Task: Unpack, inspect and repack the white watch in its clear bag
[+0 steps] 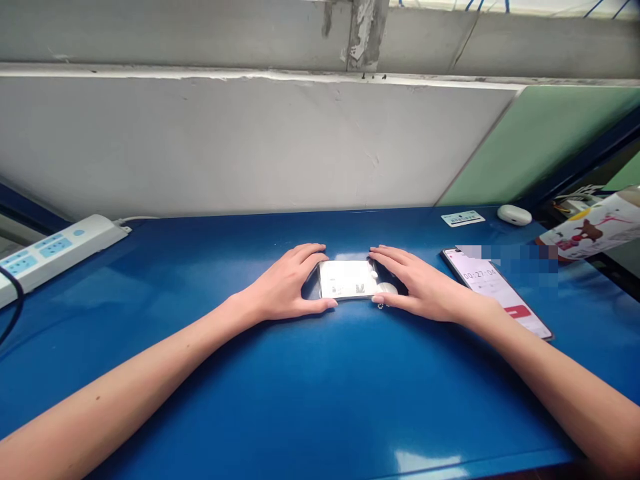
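Observation:
Flat and sideways at the middle of the blue desk (320, 393) is a phone (345, 279) with a bright white face and small dark marks. My left hand (290, 283) curves round its left end, thumb along the near edge and fingers at the far edge. Around the right end my right hand (415, 283) does the same, covering part of it. A pale round piece (387, 289) with a small beaded bit shows under the right hand. Whether the phone rests fully on the desk, I cannot tell.
On the right lies a larger phone (500, 293) showing a timer. Behind it are a card (463, 219), a white earbud case (515, 215) and a printed carton (595, 227). A white power strip (60, 253) and black cable (15, 300) lie left. A wall (250, 147) closes the back.

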Available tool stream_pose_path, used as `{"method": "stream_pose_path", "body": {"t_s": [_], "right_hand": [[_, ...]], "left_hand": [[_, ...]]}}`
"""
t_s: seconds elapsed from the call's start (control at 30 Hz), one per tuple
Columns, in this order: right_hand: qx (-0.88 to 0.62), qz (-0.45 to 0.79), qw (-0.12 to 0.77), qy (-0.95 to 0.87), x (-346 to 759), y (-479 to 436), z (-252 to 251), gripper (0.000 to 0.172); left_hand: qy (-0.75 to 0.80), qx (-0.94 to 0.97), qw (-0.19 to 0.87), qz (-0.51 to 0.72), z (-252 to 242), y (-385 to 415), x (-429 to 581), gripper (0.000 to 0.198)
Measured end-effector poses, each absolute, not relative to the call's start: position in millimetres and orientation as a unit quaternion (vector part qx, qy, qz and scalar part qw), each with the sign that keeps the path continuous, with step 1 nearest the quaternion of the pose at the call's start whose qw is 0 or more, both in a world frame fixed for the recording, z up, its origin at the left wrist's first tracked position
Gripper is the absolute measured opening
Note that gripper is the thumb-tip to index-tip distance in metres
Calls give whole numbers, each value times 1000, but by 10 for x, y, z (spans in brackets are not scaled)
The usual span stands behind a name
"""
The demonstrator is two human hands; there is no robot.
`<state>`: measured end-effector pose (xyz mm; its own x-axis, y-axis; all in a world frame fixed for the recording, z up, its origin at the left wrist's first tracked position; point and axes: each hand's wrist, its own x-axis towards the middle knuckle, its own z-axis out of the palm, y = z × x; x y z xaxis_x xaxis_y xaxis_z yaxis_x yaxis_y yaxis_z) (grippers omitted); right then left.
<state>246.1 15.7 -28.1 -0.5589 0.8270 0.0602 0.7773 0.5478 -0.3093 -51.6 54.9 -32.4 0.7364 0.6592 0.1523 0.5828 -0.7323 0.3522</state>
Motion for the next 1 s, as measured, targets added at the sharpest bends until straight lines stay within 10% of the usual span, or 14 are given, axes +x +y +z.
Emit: {"method": "stream_pose_path", "body": {"t_s": [1.0], "right_hand": [[-471, 105, 211, -850, 2208, 107, -432, 49]], "left_hand": [[342, 926, 113, 116, -330, 426, -351, 68]]}}
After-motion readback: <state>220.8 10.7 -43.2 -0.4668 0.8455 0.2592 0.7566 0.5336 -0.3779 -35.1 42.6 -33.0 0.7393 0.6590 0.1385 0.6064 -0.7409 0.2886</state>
